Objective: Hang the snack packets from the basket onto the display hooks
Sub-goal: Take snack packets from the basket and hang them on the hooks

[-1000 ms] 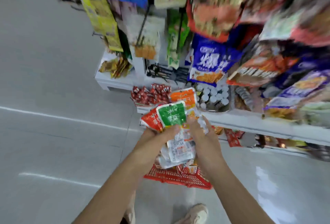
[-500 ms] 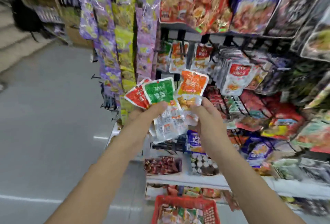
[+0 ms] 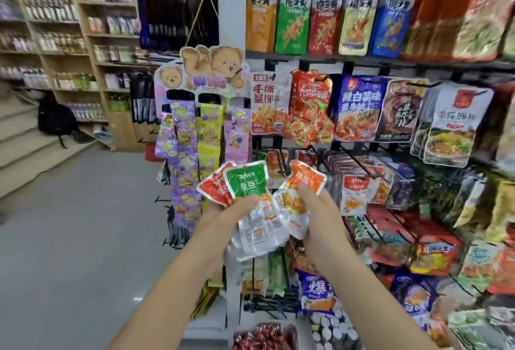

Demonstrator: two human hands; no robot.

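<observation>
While both arms reach up in front of the snack rack, the left grip [image 3: 223,220] clasps a fan of small packets. A green-topped pkt [image 3: 246,181] sits in front, a red-topped pkt [image 3: 213,186] is tucked behind it on the left, & a back-side-out pkt [image 3: 262,231], white label w/ barcode showing, lies under the thumb. The right grip [image 3: 320,227] pinches an orange-topped pkt [image 3: 305,179], thumb on its front, fingers behind; this pkt touches the left bunch near its lower edge. All pkts are up in the air, just in front of the rack's middle rows, none on a hook. Black wire display hooks [image 3: 331,167] jut out right behind the orange-topped pkt, some carrying similar small packs [image 3: 355,190]. Above hang bigger pouches: a top row of bags [image 3: 292,15] in orange, green, red, yellow, blue, & a second row [image 3: 359,110] below it. Left of the rack, a bear-topped card stand [image 3: 211,66] holds purple & yellow candy strips [image 3: 182,138]. Bkgd left: wooden shelves [image 3: 69,43] w/ bottles, a black backpack [image 3: 55,121] by the steps, grey floor [image 3: 69,238].
</observation>
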